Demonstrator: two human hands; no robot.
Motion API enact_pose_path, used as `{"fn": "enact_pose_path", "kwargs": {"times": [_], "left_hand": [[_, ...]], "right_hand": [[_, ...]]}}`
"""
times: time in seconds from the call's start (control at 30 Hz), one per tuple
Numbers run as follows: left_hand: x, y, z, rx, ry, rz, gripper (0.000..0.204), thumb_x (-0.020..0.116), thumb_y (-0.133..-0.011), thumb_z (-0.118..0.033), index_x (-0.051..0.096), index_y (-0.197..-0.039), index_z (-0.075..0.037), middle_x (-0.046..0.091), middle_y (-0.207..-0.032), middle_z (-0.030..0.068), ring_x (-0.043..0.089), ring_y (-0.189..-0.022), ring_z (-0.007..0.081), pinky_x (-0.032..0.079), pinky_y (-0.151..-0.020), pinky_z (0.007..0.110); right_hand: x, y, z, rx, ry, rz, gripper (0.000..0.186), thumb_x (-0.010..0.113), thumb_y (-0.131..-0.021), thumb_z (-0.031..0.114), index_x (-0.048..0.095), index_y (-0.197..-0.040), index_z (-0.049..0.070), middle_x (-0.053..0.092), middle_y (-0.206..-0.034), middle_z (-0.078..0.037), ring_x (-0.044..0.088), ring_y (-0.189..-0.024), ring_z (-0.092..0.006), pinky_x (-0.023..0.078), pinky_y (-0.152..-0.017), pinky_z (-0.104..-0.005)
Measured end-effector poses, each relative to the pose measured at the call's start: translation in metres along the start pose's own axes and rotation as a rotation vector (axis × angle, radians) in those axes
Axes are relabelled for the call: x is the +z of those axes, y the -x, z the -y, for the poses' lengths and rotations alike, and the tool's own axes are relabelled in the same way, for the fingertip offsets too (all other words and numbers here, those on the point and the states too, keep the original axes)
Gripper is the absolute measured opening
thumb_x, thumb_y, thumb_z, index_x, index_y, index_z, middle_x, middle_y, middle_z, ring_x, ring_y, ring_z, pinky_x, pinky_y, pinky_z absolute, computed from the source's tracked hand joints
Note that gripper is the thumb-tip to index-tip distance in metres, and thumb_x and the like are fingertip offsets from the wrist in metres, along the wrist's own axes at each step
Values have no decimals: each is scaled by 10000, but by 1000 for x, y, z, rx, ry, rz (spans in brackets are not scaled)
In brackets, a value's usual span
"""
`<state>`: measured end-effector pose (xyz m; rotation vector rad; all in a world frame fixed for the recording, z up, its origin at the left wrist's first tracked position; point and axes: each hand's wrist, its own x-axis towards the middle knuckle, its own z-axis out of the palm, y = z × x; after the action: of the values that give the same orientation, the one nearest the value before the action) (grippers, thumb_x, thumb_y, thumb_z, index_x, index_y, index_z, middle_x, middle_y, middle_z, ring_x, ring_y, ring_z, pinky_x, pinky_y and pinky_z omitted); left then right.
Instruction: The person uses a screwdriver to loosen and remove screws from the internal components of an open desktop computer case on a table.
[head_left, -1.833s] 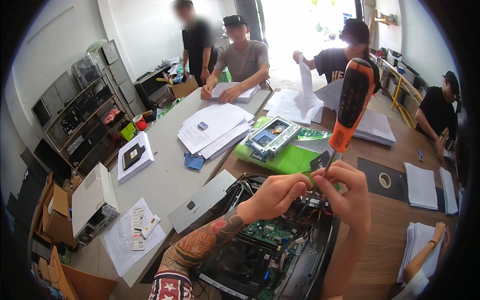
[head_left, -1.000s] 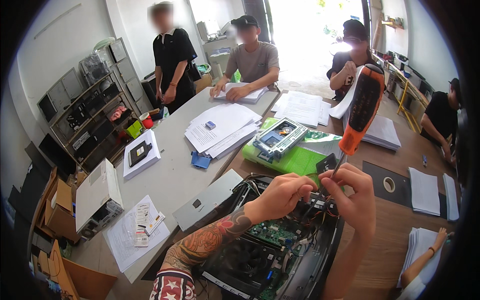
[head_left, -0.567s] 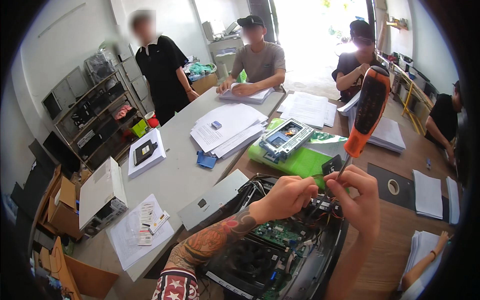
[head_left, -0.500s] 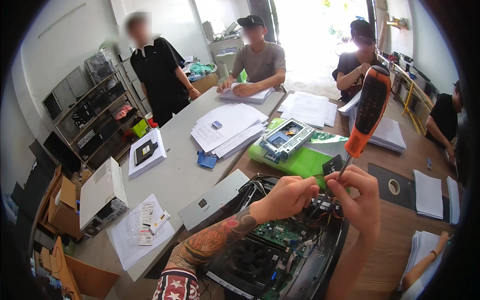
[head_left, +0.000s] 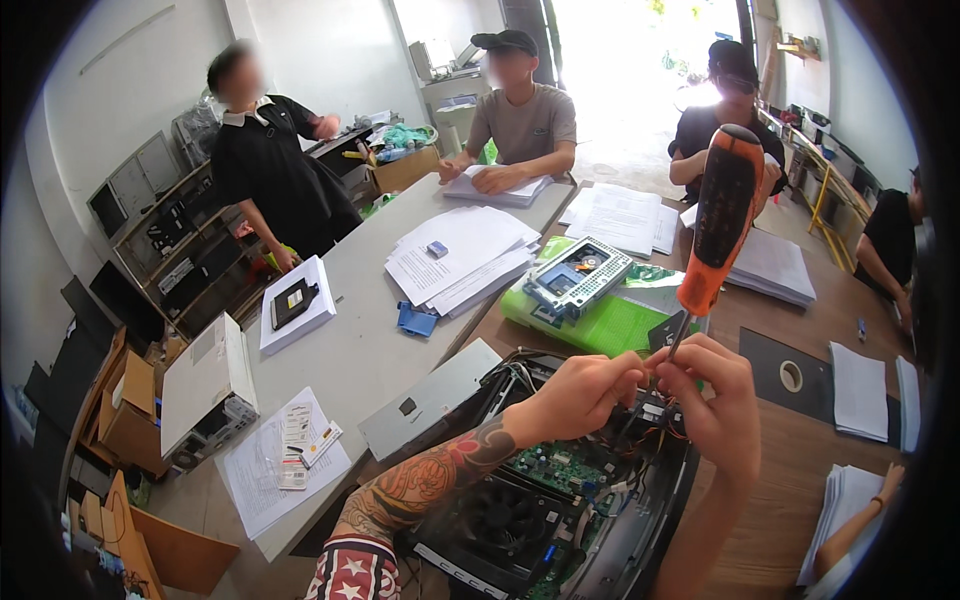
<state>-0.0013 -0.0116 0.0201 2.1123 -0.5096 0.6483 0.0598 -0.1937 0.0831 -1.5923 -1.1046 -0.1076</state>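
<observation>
An opened desktop computer case lies in front of me, with a green circuit board, a black fan and bundled cables inside. Over its far right part, my right hand pinches the metal shaft of a screwdriver, whose orange-and-black handle points up. The tip is lost among the cables. My left hand is closed, its fingertips meeting those of the right; whatever they pinch is too small to make out. Just behind the fingers shows a flat black square piece.
Beyond the case, a metal drive bracket rests on a green package. Paper stacks, a black optical drive and a roll of tape lie around. Several people are at the tables; a pale computer case stands left.
The screwdriver handle has tipped slightly left, and my fingertips have come closer together. The standing person at the back left has moved left and leans toward the table.
</observation>
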Motion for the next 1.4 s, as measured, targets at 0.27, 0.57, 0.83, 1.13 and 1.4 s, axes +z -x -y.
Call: {"fn": "enact_pose_path", "kwargs": {"times": [0.27,0.57,0.83,1.13,1.4], "left_hand": [[-1,0,-2,-15,4,33,179,461,-1044,-163,564,-986,-29,650,-743,100,658,-702,296,503,-656,385],[1,0,-1,-12,22,15,181,462,-1045,-173,571,-1009,-33,649,-752,104,655,-704,298,500,-656,387],[-1,-1,-3,-13,7,12,166,463,-1041,-174,566,-1015,-45,645,-727,105,649,-688,315,492,-641,404],[-1,0,-3,-35,-7,34,204,475,-1044,-173,595,-1028,-9,641,-803,130,646,-737,293,493,-679,382],[-1,-1,-2,10,-2,10,174,467,-1043,-183,567,-990,-51,640,-717,100,642,-678,311,489,-637,405]], "right_hand": [[-5,2,-7,-90,135,-109,143,816,-751,35,691,-796,-21,635,-723,-58,586,-591,-104,440,-542,-249],[-3,3,-5,101,-15,-31,29,689,-858,-12,697,-878,-31,684,-797,-85,631,-640,-114,482,-580,-244],[-9,7,2,166,-224,121,110,626,-870,-72,681,-964,-53,711,-820,-96,672,-681,-118,527,-629,-235],[-9,6,-7,21,-25,29,168,793,-809,40,642,-805,-35,676,-708,-53,667,-619,-99,506,-575,-221],[-6,4,7,213,-230,58,124,725,-870,24,668,-912,-77,708,-780,-88,681,-652,-109,521,-589,-213]]}}
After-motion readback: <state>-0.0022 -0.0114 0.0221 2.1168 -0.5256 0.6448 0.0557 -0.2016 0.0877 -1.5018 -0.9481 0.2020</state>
